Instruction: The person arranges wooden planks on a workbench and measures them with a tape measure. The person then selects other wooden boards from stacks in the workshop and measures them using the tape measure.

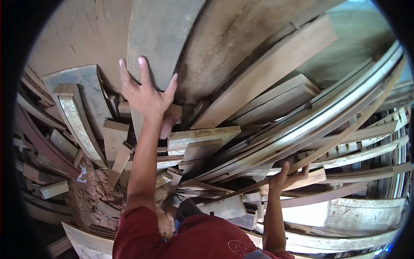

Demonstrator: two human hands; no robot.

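My left hand (146, 94) lies with its fingers spread on a wide grey-brown board (160, 34) that leans upright, with its fingertips pointing up. On the right, my right hand (285, 178) is curled around a long, thin wooden strip (349, 131), which passes between the thumb and fingers and bends up toward the upper right. Just below my left hand is a short reddish block (170, 121). A thick plain plank (267, 71) leans diagonally between the two hands.
Stacked long boards (276, 144) curve across the right side. Short offcuts (194, 137) crowd the middle, near my left forearm. At the lower left are brown shavings or debris (101, 190) and a curved dark board (82, 93) leaning with a narrow piece (77, 121) against it.
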